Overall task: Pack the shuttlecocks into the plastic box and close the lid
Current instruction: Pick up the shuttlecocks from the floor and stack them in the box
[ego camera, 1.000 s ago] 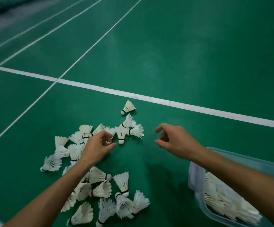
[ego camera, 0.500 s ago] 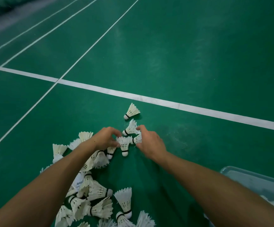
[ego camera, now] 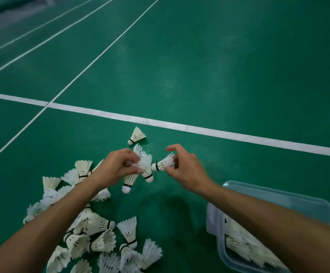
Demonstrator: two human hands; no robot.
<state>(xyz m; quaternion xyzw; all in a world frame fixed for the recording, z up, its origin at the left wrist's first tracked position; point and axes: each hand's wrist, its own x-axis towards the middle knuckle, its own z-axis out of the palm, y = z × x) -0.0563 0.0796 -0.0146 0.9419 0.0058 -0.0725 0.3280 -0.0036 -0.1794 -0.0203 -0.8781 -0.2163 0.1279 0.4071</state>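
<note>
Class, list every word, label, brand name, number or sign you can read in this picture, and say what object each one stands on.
None can be read.
Shuttlecock held by the right hand: shuttlecock shows only a black band, no legible print.
Shuttlecocks gripped by the left hand: no print visible.
Plastic box: no label visible.
Court floor: white lines only, no lettering.
</note>
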